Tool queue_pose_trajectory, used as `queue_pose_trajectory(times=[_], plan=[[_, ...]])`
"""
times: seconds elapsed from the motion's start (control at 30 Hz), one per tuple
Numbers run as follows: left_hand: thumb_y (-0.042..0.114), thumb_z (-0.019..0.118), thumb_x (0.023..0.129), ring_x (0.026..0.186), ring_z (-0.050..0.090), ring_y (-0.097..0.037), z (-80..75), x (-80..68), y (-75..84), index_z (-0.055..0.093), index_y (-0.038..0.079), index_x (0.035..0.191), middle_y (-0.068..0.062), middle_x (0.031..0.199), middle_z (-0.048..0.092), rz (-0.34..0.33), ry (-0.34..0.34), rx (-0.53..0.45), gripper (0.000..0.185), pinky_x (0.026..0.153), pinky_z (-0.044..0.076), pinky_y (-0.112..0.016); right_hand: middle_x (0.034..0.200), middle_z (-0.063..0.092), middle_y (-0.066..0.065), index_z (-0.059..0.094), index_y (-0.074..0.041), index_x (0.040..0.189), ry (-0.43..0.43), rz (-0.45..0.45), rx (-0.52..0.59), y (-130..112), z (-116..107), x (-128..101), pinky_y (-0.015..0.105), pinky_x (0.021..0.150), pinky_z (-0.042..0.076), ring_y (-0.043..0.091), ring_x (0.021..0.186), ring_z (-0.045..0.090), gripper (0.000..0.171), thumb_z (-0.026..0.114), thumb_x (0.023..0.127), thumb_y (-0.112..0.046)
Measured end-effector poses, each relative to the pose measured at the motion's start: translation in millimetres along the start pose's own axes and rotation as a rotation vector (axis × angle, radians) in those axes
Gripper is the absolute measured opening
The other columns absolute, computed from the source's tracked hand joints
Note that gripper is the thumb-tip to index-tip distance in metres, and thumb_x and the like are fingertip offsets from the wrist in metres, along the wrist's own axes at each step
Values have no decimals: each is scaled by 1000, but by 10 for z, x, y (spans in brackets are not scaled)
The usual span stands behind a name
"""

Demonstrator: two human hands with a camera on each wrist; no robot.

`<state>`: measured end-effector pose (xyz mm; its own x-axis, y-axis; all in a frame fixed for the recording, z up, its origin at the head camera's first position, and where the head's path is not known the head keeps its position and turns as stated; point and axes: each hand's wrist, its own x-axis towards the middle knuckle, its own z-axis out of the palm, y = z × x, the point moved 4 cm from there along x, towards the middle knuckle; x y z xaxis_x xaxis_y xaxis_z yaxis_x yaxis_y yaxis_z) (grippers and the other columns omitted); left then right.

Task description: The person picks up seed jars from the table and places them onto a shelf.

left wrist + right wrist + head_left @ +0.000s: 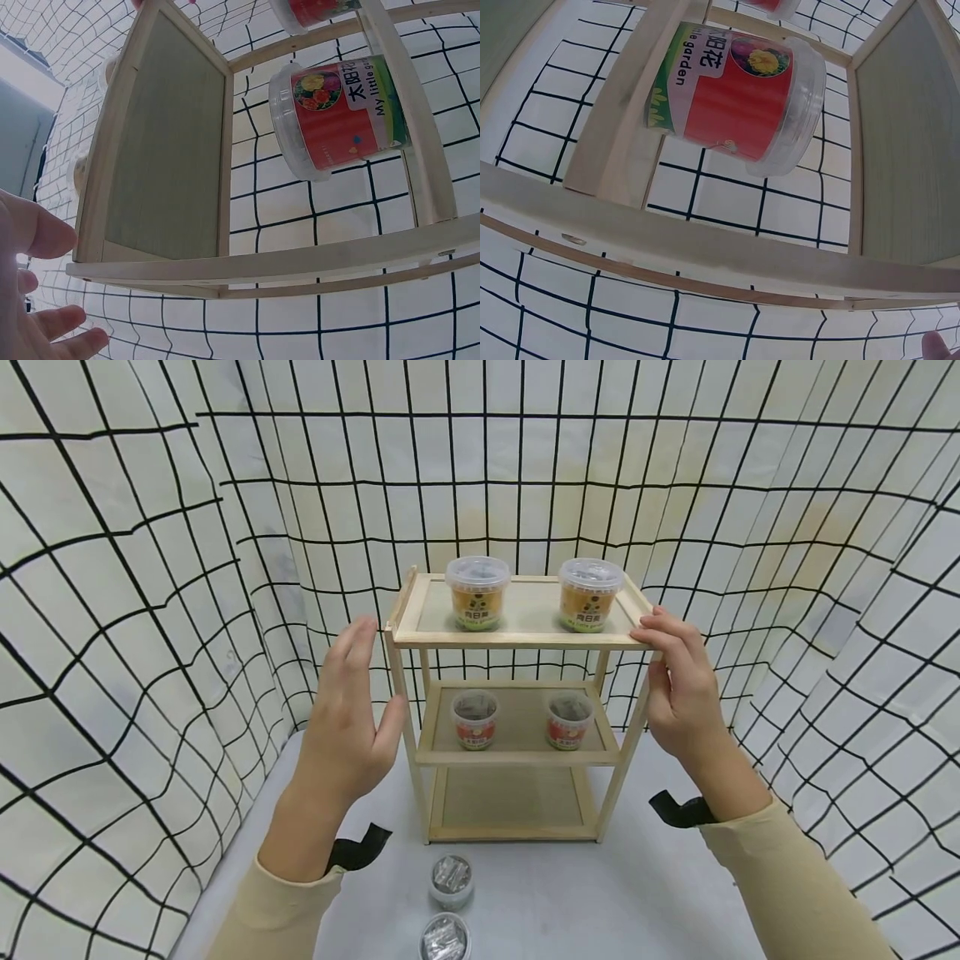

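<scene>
A light wooden three-tier shelf rack (pixel 517 757) stands in front of me. My right hand (pixel 678 685) holds its top right front corner, fingers on top and thumb lower down. My left hand (pixel 341 718) is beside the left front post, fingers straight and raised, thumb close to the post; whether it touches cannot be told. Two lidded plastic cups with yellow-orange labels, a left cup (pixel 478 595) and a right cup (pixel 591 597), stand on the top tier. On the middle tier are two red-labelled cups, the left one (pixel 475 727) and the right one (pixel 337 112).
Two clear cups with silvery packets inside, a farther one (pixel 452 878) and a nearer one (pixel 444 939), stand on the white table (pixel 570 902) before the rack. Black grid netting (pixel 517 452) over white cloth encloses the back and both sides.
</scene>
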<state>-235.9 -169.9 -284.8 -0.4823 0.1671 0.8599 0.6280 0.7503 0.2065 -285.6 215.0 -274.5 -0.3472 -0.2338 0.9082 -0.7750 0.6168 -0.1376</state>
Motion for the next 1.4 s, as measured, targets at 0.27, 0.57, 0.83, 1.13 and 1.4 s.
queue_pose_trajectory(times=[0.27,0.57,0.83,1.13,1.4], plan=[[9,58,93,162,33,-37,-65,-162,-29,22,7,170,-20,173,34,-72,3,-43,85,132,30,-56,147,57,25,64,6,135,3,-11,12,-2,26,9,35,130,37,33,158,44,44,42,99,16],[10,60,95,156,39,-33,-108,-337,-74,21,9,171,-11,175,33,-125,-33,-125,85,121,40,-46,148,57,24,64,5,135,-9,10,-2,-4,31,13,32,130,36,30,159,44,43,41,100,14],[7,61,93,157,41,-31,-163,-430,-23,29,7,168,-10,171,41,-100,-10,-208,81,126,35,-24,149,57,23,64,4,136,-10,16,0,-1,30,5,32,130,36,30,159,43,45,42,98,16],[11,61,91,148,46,-37,-178,-553,65,32,3,166,-17,169,41,-92,56,-175,81,124,34,-29,149,57,23,64,5,135,-5,16,-3,2,26,-3,33,130,36,30,159,43,43,40,100,13],[15,62,92,158,36,-41,-79,-769,128,31,0,166,-24,170,37,-112,61,-119,82,135,21,-32,148,56,24,63,6,135,5,6,-4,8,13,2,34,129,37,31,159,43,43,39,100,13]])
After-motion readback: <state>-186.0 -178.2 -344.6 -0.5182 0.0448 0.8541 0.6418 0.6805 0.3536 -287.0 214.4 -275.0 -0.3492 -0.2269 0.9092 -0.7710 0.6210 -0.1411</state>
